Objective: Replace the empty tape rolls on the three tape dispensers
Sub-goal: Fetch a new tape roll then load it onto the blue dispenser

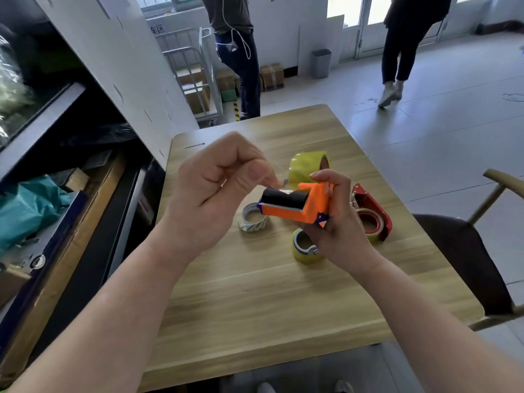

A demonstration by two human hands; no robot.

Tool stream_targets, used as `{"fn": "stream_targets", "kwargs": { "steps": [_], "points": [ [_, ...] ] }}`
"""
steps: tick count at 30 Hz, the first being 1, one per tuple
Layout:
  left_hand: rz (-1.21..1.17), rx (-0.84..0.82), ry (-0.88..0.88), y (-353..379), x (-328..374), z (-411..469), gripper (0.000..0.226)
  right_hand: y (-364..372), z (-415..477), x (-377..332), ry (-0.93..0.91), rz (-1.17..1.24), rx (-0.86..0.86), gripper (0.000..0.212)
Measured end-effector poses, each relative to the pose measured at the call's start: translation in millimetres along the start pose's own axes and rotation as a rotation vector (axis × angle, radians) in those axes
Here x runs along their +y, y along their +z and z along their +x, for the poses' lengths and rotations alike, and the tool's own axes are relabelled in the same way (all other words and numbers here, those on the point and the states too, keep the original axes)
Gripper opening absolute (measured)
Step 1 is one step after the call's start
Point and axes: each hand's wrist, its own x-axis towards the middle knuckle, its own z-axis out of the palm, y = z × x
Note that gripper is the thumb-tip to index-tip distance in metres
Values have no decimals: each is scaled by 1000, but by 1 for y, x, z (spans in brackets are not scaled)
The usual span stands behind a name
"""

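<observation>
**Operator:** Head view. Where is the unit in service?

**Technician:** The orange plastic hand-held tape dispenser with a black roller (295, 204) is lifted clear above the pale wood-grain bench (255, 293). The right hand (337, 222) has its grip clamped around the handle end of the body. The left hand (224, 185) has thumb and forefinger pinched together on a thin clear tape end (279, 181), just above the roller.

**Operator:** Handling properties?

**Technician:** The dispenser appears to be light, rigid moulded plastic; hold it by the solid body, as now, and keep fingers off the cutter edge. The tape film is likely thin, limp and sticky on one face; it probably folds on itself if slack. Pinch it only at the very end and keep it taut.

**Operator:** Other stock on the bench?

**Technician:** A large yellow-green roll of packing tape (307, 165) stands on edge behind the hands. A smaller yellow-green roll (304, 246) lies below the right hand; whether it touches the hand cannot be told. A white cardboard core ring with green print (253, 219), apparently spent, lies below the dispenser. A red metal tape dispenser (371, 212) sits to the right, a roll seated in it.

**Operator:** Third dispenser?

**Technician:** Not identifiable in this view.
</observation>
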Motion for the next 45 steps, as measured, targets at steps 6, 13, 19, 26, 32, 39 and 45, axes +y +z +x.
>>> {"fn": "stream_targets", "kwargs": {
  "steps": [6,13,19,26,32,39,45],
  "points": [
    [-3,259,-265,4,-17,17,15,-3,10,5,265,68,-225,74],
    [277,404,-396,1,-31,26,10,-3,8,3,362,217,-259,70],
    [436,488,-272,6,-36,26,17,-8,11,-7,416,399,-323,61],
    [851,139,347,5,-43,16,19,-15,16,-23,578,557,-352,53],
    [864,282,118,3,-46,20,17,-16,19,-27,666,509,-386,58],
    [446,520,-625,-13,-59,40,11,-20,6,-40,610,543,-549,57],
    [427,620,-674,-21,-66,39,15,-27,6,-44,612,525,-585,52]
  ]
}}
